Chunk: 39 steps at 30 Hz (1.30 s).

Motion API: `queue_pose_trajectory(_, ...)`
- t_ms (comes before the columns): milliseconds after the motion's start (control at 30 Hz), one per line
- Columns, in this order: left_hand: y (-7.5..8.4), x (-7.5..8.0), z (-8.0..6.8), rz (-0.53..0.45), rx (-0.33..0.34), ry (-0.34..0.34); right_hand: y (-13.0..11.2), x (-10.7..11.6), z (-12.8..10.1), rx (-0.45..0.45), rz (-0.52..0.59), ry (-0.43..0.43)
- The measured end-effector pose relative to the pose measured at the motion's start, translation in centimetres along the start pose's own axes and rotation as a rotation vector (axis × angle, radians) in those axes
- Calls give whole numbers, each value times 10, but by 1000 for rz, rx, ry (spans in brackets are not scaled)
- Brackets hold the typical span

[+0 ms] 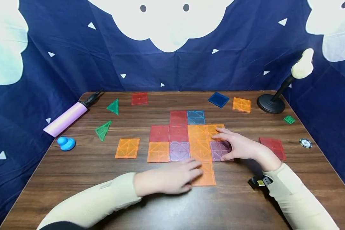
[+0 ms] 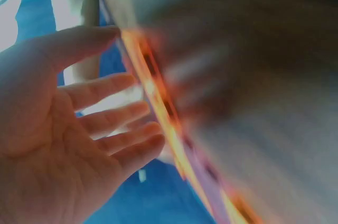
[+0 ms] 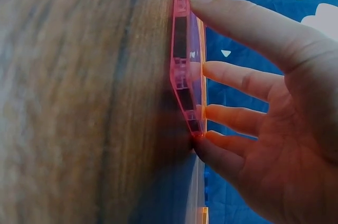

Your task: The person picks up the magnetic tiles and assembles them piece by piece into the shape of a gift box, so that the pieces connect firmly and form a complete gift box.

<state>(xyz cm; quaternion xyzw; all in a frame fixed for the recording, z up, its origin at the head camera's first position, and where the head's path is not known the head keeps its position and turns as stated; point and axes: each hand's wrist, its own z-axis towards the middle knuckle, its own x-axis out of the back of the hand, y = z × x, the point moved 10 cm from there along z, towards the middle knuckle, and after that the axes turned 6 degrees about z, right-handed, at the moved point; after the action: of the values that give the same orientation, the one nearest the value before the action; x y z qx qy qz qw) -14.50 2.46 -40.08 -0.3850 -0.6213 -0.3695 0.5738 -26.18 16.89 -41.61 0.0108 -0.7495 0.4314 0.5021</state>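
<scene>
Head view: a flat patchwork of magnetic tiles (image 1: pixel 187 137) is being laid on the wooden table (image 1: pixel 74 172). The left hand (image 1: pixel 168 180) is spread flat, fingers straight, pressing the lowest orange tile (image 1: pixel 207 177) at the near edge of the patchwork. Further right, the right hand (image 1: pixel 238 145) is laid with straight fingers over the purple tile (image 1: pixel 218 150), fingertips reaching the orange tile (image 1: pixel 215 129) above it; the right wrist view shows that pink-purple tile (image 3: pixel 185 60) seen edge-on under the fingers. The step in hand is judged to be seating the outer tiles against their neighbours; next, edges would need aligning so the magnets meet squarely.

Loose pieces are scattered around: a pink pump (image 1: pixel 67 118), a blue duck (image 1: pixel 66 143), two green triangles (image 1: pixel 107 118), a single orange tile (image 1: pixel 127 148), a red tile (image 1: pixel 139 98) at the back, then a blue tile (image 1: pixel 218 99), another orange tile (image 1: pixel 241 104), a black stand (image 1: pixel 271 102) and a red tile (image 1: pixel 273 147). Nothing is seen blocking the hands.
</scene>
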Motion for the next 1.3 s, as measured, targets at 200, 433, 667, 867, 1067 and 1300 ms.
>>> queue_pose_trajectory(200,-75,23,-69,-12,239,183,-2,1,-2,-4,-11,10)
queue_pose_trajectory(433,-155,10,-149,-9,549,121,0,2,-5,-18,-6,12)
queue_pose_trajectory(667,-160,-2,-177,-136,553,95,-1,-2,-5,-8,4,7)
queue_pose_trajectory(867,-134,1,-182,-216,461,106,-3,-3,-4,-6,-1,12)
queue_pose_trajectory(1067,-95,2,-181,-211,385,132,-4,-1,-4,7,-11,15)
queue_pose_trajectory(1300,-48,3,-163,-18,278,202,-2,-1,-2,2,-10,10)
